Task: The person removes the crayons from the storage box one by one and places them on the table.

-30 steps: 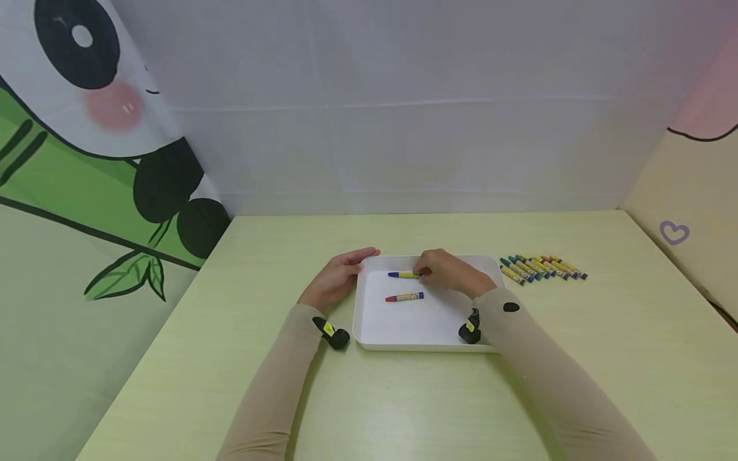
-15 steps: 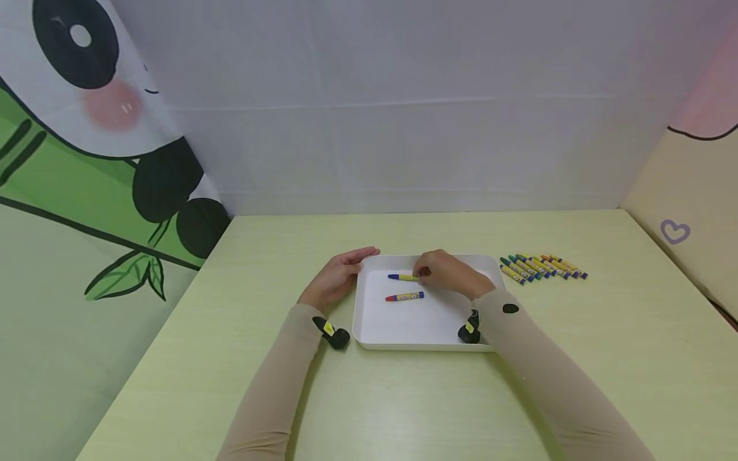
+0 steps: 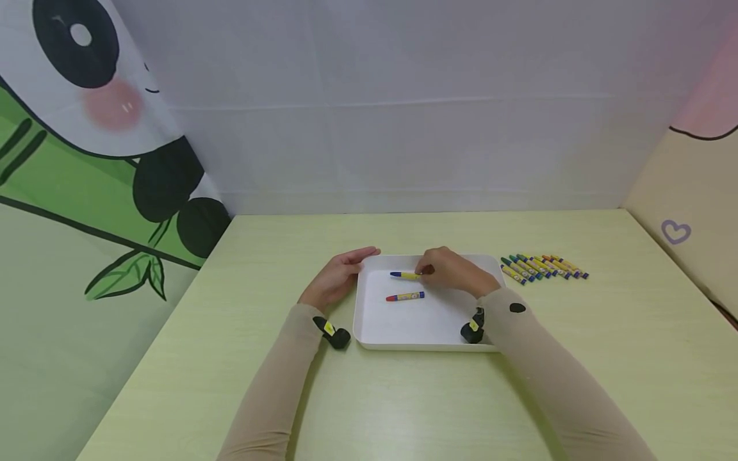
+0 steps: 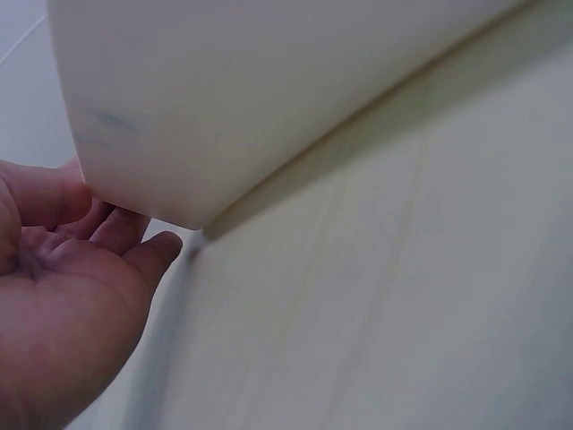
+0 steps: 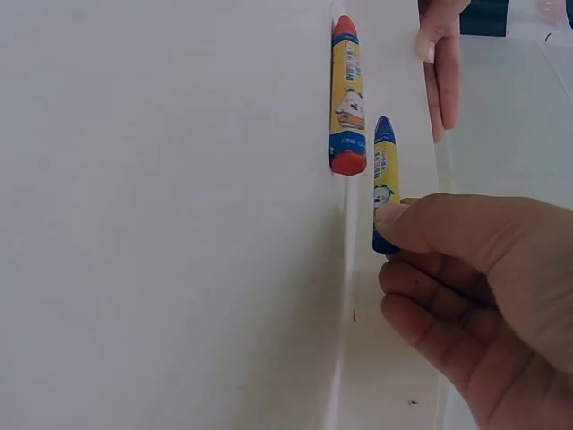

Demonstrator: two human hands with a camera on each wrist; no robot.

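A blue crayon (image 3: 403, 275) with a yellow wrapper is pinched at its flat end between the thumb and fingertips of my right hand (image 3: 452, 272), over the far part of the white tray (image 3: 398, 326). Its pointed tip faces left. Nearer to me in the tray lies a red crayon (image 3: 405, 297), roughly parallel to it. At the tray's far left corner, my left hand (image 3: 334, 278) holds the edge, thumb at the rim and fingers along the outside. The left wrist view shows that thumb (image 4: 54, 195) against the tray wall (image 4: 179, 107).
Several crayons (image 3: 542, 269) lie side by side in a slanted row on the table (image 3: 369, 403), right of the tray. A grey cloth wall (image 3: 403, 153) rises behind the table, with printed panels at both sides.
My right hand and the blue crayon have shifted very slightly right and away from me. The left hand, the tray and the red crayon stay practically in place.
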